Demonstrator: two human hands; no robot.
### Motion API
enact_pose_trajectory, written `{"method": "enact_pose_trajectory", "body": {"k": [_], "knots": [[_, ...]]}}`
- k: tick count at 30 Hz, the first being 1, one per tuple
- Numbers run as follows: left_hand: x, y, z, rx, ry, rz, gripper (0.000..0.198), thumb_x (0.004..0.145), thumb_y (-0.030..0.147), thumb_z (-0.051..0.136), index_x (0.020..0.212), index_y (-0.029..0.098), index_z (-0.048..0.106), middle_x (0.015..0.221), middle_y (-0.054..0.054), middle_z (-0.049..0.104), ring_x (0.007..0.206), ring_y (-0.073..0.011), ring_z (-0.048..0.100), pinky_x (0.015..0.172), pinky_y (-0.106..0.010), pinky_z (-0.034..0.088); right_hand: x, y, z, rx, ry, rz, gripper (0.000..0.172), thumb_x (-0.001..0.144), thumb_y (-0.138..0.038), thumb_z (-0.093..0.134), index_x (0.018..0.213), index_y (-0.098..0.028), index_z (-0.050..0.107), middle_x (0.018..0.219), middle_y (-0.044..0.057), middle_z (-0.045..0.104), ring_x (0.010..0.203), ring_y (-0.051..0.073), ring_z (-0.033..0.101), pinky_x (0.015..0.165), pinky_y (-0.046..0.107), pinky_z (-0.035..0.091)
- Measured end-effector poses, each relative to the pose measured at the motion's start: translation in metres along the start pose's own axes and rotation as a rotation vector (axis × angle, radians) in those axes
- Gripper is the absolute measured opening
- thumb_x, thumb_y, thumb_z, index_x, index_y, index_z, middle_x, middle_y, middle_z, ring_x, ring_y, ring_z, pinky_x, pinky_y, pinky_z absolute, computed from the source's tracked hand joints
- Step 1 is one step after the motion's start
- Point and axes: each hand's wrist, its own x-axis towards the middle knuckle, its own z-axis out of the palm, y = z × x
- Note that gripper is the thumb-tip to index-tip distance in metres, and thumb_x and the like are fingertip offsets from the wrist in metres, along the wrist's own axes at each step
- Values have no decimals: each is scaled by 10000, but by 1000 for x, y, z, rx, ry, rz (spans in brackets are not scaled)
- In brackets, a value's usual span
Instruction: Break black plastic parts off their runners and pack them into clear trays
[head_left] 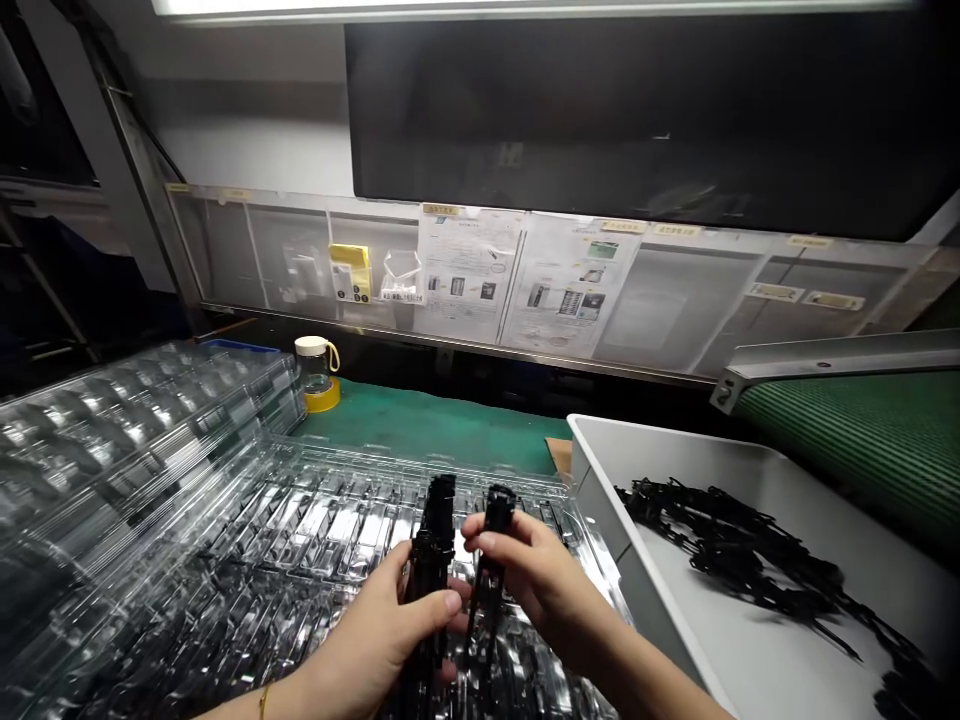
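My left hand (pixel 401 615) is closed around a stack of long black plastic parts (pixel 435 530), held upright above the trays. Beside it, my right hand (pixel 529 570) pinches another slim black plastic part (pixel 496 510) near its top end between thumb and fingers. A small gap separates the two at the top; lower down, I cannot tell whether they touch. Under both hands lies a clear plastic tray (pixel 300 515) with rows of slots, and dark parts show in its nearer area. How many parts the left hand holds is hidden.
A grey bin (pixel 660 600) with a tangle of black parts (pixel 735 550) stands at right, below a green conveyor belt (pixel 877 405). Stacked clear trays (pixel 150 430) rise at left. A bottle (pixel 316 365) stands on the green mat (pixel 420 420) behind. Instruction sheets (pixel 472 275) hang ahead.
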Motion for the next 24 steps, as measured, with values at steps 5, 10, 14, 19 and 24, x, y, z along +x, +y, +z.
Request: {"method": "enact_pose_trajectory", "body": {"k": [5,10,14,19,24], "knots": [[5,-8,0,163,-84,-37,310,679,226,477,952,189,334,764,-26,451,672,-152,465,533,-278,401,-3,-2,2,-27,76,-49,175,645,-286,568,697,-162,455,549,-55,439,496,64,377,480,188,286],[2,-6,2,28,-111,-34,288,698,202,448,964,199,337,852,-48,428,791,-182,439,553,-281,389,-3,-4,4,25,48,53,219,650,-337,556,712,-134,502,597,-16,501,525,82,441,482,196,318],[0,-1,1,-127,-85,-58,169,744,238,399,896,165,401,881,-63,424,852,-191,420,587,-290,389,-3,-7,-1,118,146,98,238,682,-374,505,781,-159,527,691,10,561,548,102,496,496,215,378],[6,-7,-8,-260,-26,-95,112,723,269,443,733,160,418,820,-39,464,786,-157,452,600,-265,374,0,-9,-10,264,206,82,176,694,-315,499,734,-154,555,731,24,583,646,113,531,565,210,422],[12,-11,-18,-365,-51,-147,171,708,303,448,726,136,479,672,-17,474,567,-91,421,505,-209,322,5,-7,-16,384,155,206,137,688,-273,503,695,-142,543,665,20,570,609,110,532,537,218,429]]}}
